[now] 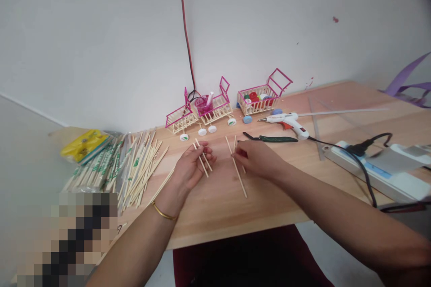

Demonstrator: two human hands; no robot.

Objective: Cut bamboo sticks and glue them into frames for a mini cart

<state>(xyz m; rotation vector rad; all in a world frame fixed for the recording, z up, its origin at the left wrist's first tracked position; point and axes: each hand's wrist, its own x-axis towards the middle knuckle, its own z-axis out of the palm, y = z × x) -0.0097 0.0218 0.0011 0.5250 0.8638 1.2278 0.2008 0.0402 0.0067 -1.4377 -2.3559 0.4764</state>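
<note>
My left hand [193,163], with a gold bangle at its wrist, is closed on two thin wooden sticks [204,164], held side by side between thumb and fingers. To its right, my right hand [254,157] pinches two more thin sticks; the longer wooden stick [240,179] slants down toward the table's front edge. The other is partly hidden behind the fingers. Both hands are over the wooden table [232,219]. Just beyond my right hand lie dark-green-handled pliers or cutters [278,139]; their exact kind is unclear.
Three miniature stick carts, including one filled with bottle caps [259,98], stand along the wall. A glue gun [289,122] lies at right, its cord near a power strip [377,172]. Loose sticks [144,175] and bagged chopsticks [97,166] lie at left.
</note>
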